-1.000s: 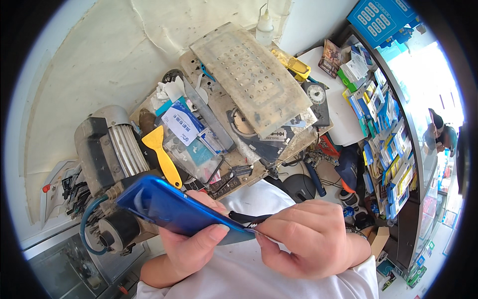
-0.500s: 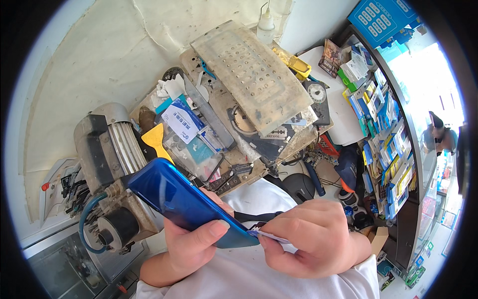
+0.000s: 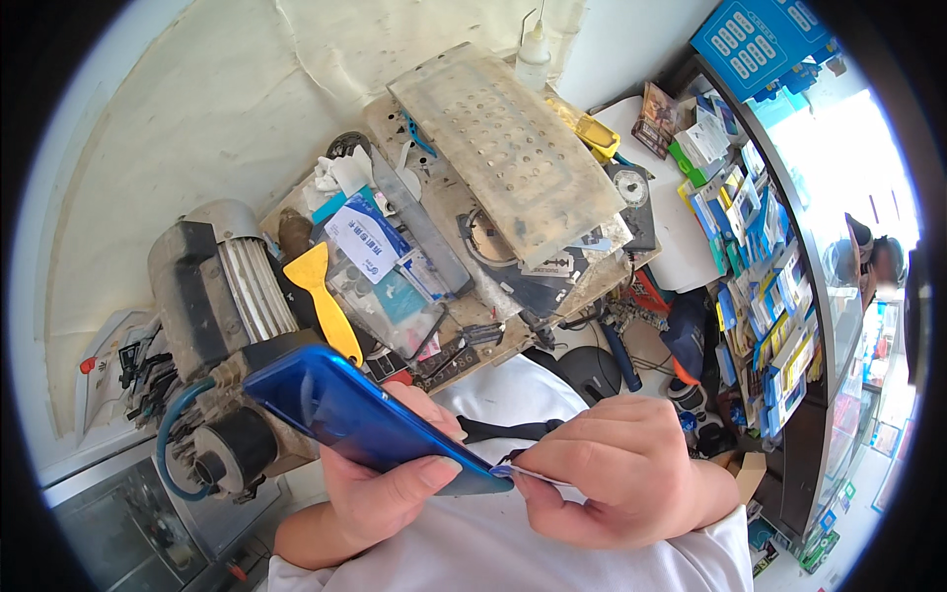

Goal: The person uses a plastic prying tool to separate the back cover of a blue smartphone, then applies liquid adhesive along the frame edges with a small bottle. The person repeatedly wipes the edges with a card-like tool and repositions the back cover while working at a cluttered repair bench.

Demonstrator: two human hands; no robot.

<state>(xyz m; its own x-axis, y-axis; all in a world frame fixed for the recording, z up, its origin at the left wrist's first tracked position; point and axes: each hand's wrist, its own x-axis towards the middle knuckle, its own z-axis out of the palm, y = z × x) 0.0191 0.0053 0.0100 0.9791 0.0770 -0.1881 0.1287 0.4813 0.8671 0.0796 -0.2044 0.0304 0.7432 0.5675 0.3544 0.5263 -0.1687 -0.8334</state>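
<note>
My left hand (image 3: 375, 493) is closed round a glossy blue phone (image 3: 345, 400), which is tilted diagonally above my lap, thumb along its lower edge and fingertips behind it. My right hand (image 3: 612, 474) pinches a thin pale card (image 3: 521, 474) at the phone's right-hand end, against its edge. A dark strap or strip (image 3: 493, 429) lies behind the fingers, partly hidden. A yellow scraper (image 3: 330, 306) rests on the cluttered bench (image 3: 473, 340) behind the phone.
A motor pump (image 3: 227, 286) with a blue hose stands at left. A perforated plate (image 3: 503, 148) and a dropper bottle (image 3: 533, 54) are on the bench. Packets (image 3: 769, 316) crowd the right-hand shelf beside a glass counter. Another person (image 3: 873, 261) appears at far right.
The phone's upper-left end has shifted down and leftward since half a second ago, uncovering more of the yellow scraper. My right hand stays pinched at the phone's edge.
</note>
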